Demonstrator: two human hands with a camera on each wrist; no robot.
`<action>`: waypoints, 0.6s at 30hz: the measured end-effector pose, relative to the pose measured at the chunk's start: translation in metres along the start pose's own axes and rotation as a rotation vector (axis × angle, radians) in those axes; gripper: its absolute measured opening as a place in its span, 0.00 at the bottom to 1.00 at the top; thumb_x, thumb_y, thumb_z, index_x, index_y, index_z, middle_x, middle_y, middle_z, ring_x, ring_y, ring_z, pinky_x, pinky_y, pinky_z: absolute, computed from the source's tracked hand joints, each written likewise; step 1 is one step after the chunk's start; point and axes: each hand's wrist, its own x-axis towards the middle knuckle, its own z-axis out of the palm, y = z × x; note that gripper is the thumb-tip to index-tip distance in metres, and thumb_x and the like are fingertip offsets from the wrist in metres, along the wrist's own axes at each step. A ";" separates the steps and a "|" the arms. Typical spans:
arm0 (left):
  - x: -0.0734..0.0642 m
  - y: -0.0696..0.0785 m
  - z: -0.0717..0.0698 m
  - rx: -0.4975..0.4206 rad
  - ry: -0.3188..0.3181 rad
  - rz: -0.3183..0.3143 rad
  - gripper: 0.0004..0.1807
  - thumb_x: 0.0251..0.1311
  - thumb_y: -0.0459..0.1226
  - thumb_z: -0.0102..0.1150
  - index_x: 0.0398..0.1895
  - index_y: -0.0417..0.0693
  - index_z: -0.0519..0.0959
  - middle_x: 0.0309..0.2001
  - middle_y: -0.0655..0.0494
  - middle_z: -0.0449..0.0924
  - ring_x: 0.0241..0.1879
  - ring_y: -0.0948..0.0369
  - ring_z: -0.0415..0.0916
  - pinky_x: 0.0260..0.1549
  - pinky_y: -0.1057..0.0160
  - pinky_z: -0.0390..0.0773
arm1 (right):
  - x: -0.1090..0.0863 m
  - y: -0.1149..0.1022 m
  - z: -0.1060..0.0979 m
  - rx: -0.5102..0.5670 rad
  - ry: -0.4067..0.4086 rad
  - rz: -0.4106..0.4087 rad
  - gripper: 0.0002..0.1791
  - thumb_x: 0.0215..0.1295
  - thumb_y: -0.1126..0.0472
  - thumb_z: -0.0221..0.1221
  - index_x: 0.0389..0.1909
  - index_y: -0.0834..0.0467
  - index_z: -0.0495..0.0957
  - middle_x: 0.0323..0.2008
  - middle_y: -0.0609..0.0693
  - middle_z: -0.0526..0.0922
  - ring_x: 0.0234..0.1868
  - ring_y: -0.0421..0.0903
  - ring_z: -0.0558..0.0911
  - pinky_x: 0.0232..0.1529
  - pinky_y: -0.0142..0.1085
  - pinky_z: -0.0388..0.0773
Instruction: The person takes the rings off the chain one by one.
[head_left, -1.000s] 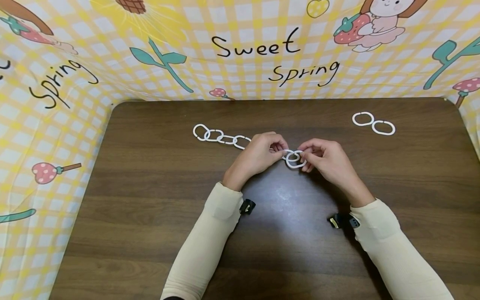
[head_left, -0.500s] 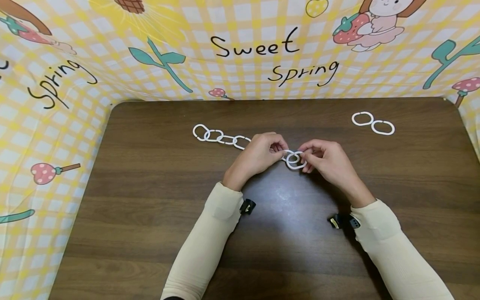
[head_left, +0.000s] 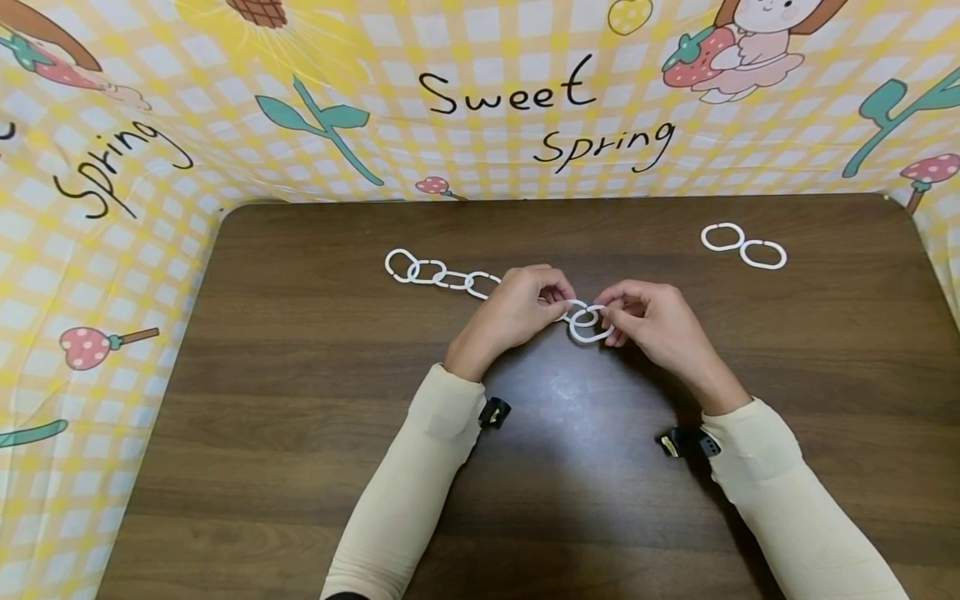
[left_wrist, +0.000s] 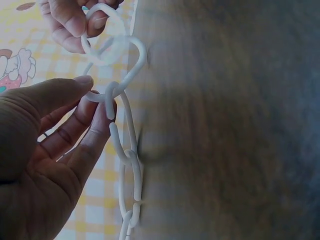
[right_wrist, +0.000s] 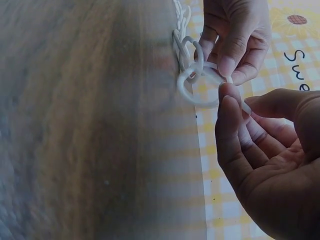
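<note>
A chain of white plastic links (head_left: 453, 280) runs from the left across the table to my left hand (head_left: 517, 310), which hides part of it. In the left wrist view, that thumb and fingers pinch the end link (left_wrist: 135, 67) of the chain. My right hand (head_left: 651, 323) pinches another white ring-shaped link (head_left: 588, 339) between thumb and fingertips. This link overlaps the end link in the head view, and a small gap shows in some links of the chain. Both hands are close together, fingertips just apart.
Two loose white links (head_left: 763, 254) lie side by side at the back right of the brown wooden table (head_left: 300, 433). A yellow checked cloth (head_left: 480, 142) with printed words stands behind the table and along its left side. A small black camera (head_left: 495, 413) sits on each wrist.
The link in my right hand has dipped slightly toward the person, its near edge a little lower. My left hand holds almost still, and the chain and loose links keep their places.
</note>
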 end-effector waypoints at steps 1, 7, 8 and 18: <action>0.000 0.000 0.000 0.001 0.001 0.000 0.02 0.67 0.32 0.67 0.37 0.44 0.87 0.35 0.54 0.84 0.36 0.62 0.79 0.38 0.71 0.77 | 0.000 0.000 0.000 -0.001 0.001 0.000 0.09 0.71 0.74 0.57 0.46 0.71 0.83 0.32 0.68 0.87 0.22 0.44 0.85 0.28 0.36 0.85; -0.001 0.001 0.000 0.002 0.004 -0.012 0.02 0.68 0.32 0.66 0.36 0.45 0.87 0.35 0.55 0.83 0.36 0.62 0.79 0.38 0.71 0.77 | -0.001 0.001 0.000 0.000 0.007 -0.001 0.09 0.71 0.74 0.57 0.46 0.71 0.83 0.32 0.69 0.87 0.22 0.43 0.85 0.28 0.36 0.85; -0.001 0.000 0.000 0.002 0.003 -0.016 0.02 0.68 0.32 0.66 0.37 0.45 0.87 0.35 0.55 0.83 0.36 0.62 0.79 0.38 0.71 0.77 | -0.001 0.001 -0.001 0.001 0.008 -0.001 0.09 0.71 0.74 0.57 0.46 0.71 0.84 0.32 0.69 0.87 0.22 0.43 0.85 0.28 0.36 0.85; -0.001 0.001 0.000 -0.021 0.000 -0.014 0.03 0.69 0.32 0.65 0.40 0.42 0.86 0.37 0.53 0.84 0.38 0.61 0.79 0.40 0.70 0.77 | -0.003 0.001 -0.005 -0.009 0.038 -0.028 0.08 0.71 0.73 0.59 0.45 0.70 0.84 0.32 0.67 0.87 0.24 0.40 0.84 0.29 0.35 0.85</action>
